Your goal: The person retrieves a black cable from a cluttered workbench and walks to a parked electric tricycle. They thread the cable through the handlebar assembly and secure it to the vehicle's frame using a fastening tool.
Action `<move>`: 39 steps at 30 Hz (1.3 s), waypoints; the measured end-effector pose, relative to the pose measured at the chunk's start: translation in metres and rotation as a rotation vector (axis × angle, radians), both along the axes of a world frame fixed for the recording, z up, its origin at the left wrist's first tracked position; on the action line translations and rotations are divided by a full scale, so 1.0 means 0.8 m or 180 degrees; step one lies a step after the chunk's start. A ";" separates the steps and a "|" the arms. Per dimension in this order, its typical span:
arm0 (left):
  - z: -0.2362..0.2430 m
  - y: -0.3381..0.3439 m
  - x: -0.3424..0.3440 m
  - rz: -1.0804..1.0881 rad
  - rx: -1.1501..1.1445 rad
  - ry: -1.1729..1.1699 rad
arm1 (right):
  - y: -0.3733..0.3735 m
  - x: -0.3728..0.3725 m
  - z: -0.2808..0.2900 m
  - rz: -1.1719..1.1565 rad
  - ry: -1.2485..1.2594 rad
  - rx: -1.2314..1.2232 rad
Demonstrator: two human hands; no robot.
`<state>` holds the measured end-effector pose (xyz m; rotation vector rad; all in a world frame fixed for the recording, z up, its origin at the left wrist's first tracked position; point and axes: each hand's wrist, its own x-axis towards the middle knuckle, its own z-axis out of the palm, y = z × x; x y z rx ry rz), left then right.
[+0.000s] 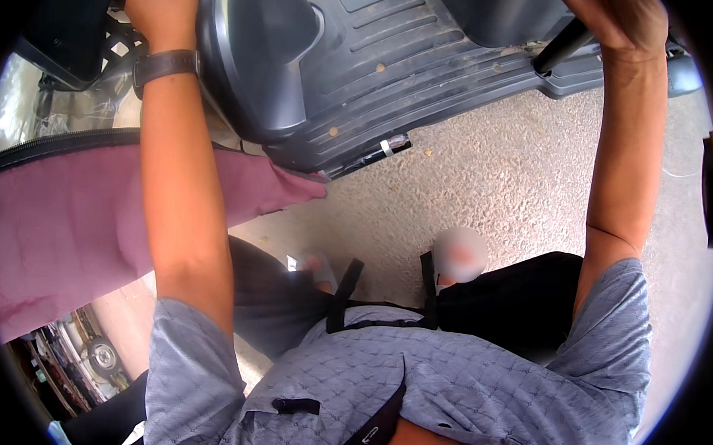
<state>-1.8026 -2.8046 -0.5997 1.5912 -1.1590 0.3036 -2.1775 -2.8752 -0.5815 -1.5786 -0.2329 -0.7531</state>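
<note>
At the upper left, my left hand [163, 14] reaches up beside the dark grey plastic body panel [242, 64] of a scooter-like vehicle. A dark watch strap [167, 68] circles that wrist. The picture's upper edge cuts off its fingers, so what it touches is hidden. My right hand [619, 12] is raised at the upper right, near a black bar [562, 48] and a dark rounded part [502, 9] of the vehicle. Its fingers also run out of view. Between both arms lies the ribbed grey floorboard [413, 69], with dust and small bits on it.
A maroon cloth cover [62, 211] with a dark zip spreads under my left forearm. Below it, a container of metal parts or tools [80, 354] shows. Rough pale concrete [513, 168] lies under the vehicle and my feet. A dark object [712, 195] stands at the right rim.
</note>
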 end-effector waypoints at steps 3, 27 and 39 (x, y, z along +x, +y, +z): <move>-0.004 0.004 -0.002 0.0241 0.0046 -0.0280 | 0.008 -0.015 -0.083 0.0817 0.1783 0.0440; -0.006 -0.005 -0.015 0.0574 0.0435 0.0079 | 0.035 0.232 -0.620 -0.2987 0.3688 -0.1180; -0.005 0.001 0.009 0.0667 0.0890 -0.0139 | 0.002 0.185 -0.629 -0.3038 0.3570 -0.1315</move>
